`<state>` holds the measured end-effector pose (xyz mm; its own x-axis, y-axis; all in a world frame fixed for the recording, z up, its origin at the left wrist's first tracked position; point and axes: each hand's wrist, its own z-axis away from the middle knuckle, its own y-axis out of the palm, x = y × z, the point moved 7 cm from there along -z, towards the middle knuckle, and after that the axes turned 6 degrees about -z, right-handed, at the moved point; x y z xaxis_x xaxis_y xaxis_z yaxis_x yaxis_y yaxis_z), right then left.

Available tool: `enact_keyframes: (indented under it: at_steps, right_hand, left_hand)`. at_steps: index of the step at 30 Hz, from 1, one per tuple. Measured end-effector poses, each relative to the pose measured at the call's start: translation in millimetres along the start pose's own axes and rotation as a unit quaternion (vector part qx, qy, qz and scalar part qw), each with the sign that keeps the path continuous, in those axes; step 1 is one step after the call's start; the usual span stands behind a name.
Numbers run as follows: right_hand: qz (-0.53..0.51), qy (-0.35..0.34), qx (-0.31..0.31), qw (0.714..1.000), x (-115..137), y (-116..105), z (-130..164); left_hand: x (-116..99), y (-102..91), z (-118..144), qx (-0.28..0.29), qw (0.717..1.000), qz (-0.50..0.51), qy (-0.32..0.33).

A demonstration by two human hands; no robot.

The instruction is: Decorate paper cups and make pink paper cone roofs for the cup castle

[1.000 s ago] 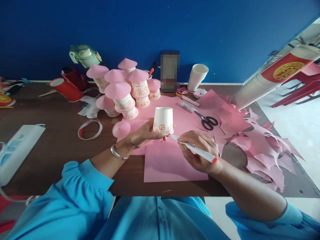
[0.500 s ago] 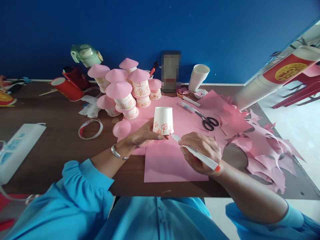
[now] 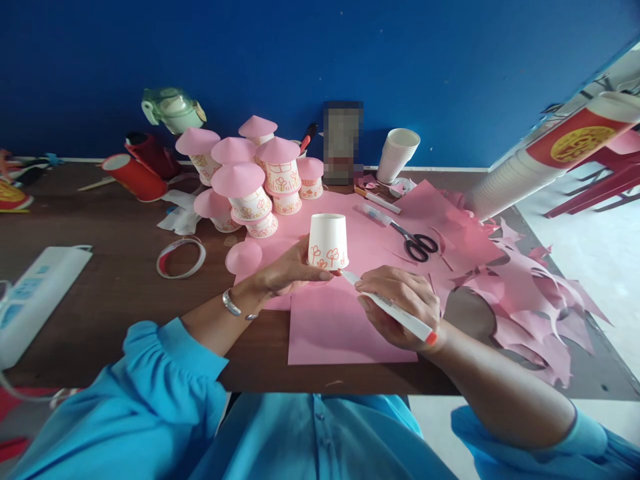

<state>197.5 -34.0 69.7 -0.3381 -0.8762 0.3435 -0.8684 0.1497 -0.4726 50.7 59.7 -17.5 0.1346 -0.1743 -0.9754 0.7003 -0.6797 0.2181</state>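
My left hand (image 3: pixel 290 270) is closed around the lower left side of a white paper cup (image 3: pixel 328 233), which is upside down. Red-orange flower drawings run along the cup near its rim. In my right hand (image 3: pixel 400 303) is a white marker (image 3: pixel 400 313) with a red end, its tip close to the cup's lower right edge; I cannot tell whether it touches. Pink paper sheets (image 3: pixel 345 333) lie beneath both hands. Behind the cup, to the left, stand several decorated cups (image 3: pixel 253 203) with pink cone tops (image 3: pixel 237 180), some stacked in two tiers.
Black-handled scissors (image 3: pixel 421 247), a glue stick (image 3: pixel 374 215) and pink paper scraps (image 3: pixel 525 293) lie to the right. A cup stack (image 3: pixel 397 157) stands by the blue wall; a longer one (image 3: pixel 520 180) leans at far right. A tape roll (image 3: pixel 181 258) and power strip (image 3: pixel 43 300) are left.
The cup has turned slightly in my left hand, so its flowers sit a little further right. My right hand and the marker have shifted slightly left, toward the cup's lower edge.
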Motion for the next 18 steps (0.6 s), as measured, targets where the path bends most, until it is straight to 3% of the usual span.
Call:
enact_keyframes:
  at_steps: [7, 11, 15, 18]
  right_hand:
    - [0.026, -0.008, 0.002, 1.0, 0.2, -2.3, 4.7]
    - [0.081, 0.024, 0.002, 0.996, -6.8, -0.6, 9.1]
    - [0.11, 0.125, 0.016, 0.986, -26.8, 8.3, 12.1]
    - [0.109, 0.168, 0.043, 0.979, -39.8, 17.4, 16.7]
  left_hand:
    - [0.2, -3.4, 3.5, -0.028, 0.998, -0.043, -0.024]
    - [-1.8, -6.7, 2.2, -0.084, 0.987, -0.132, 0.02]
    - [-2.9, -19.4, 3.5, -0.196, 0.931, -0.289, 0.103]
    - [-1.5, -20.7, 5.1, -0.219, 0.893, -0.367, 0.14]
